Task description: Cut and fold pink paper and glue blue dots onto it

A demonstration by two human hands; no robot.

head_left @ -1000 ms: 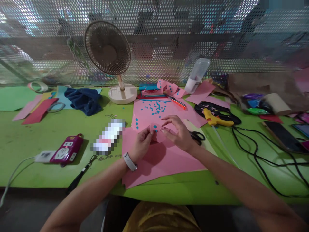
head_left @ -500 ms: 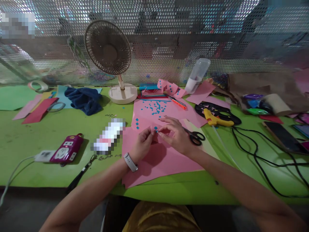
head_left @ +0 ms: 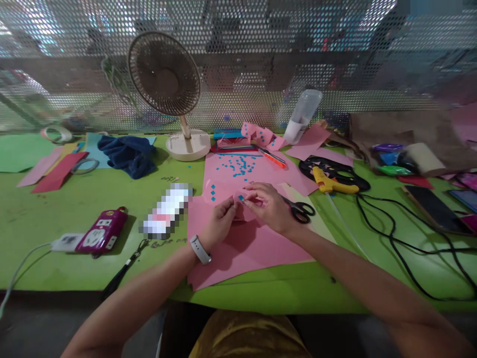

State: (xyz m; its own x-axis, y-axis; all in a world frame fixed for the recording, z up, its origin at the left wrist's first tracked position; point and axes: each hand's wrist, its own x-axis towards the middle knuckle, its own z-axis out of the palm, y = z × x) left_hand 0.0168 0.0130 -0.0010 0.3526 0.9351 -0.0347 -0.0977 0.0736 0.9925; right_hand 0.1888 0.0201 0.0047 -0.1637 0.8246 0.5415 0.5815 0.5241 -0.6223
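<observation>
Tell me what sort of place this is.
Probably a craft workspace: a yellow glue gun, black-handled scissors and many small blue paper pieces lie on a green table.

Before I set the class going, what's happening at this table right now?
A person's left hand pinches a small pink piece, while the right hand has its fingertips at or very near a blue diamond on it. Both hands are above a large pink sheet. Small blue bits lie scattered beyond them. Scissors and a yellow glue gun lie on the right, neither in hand.
</observation>
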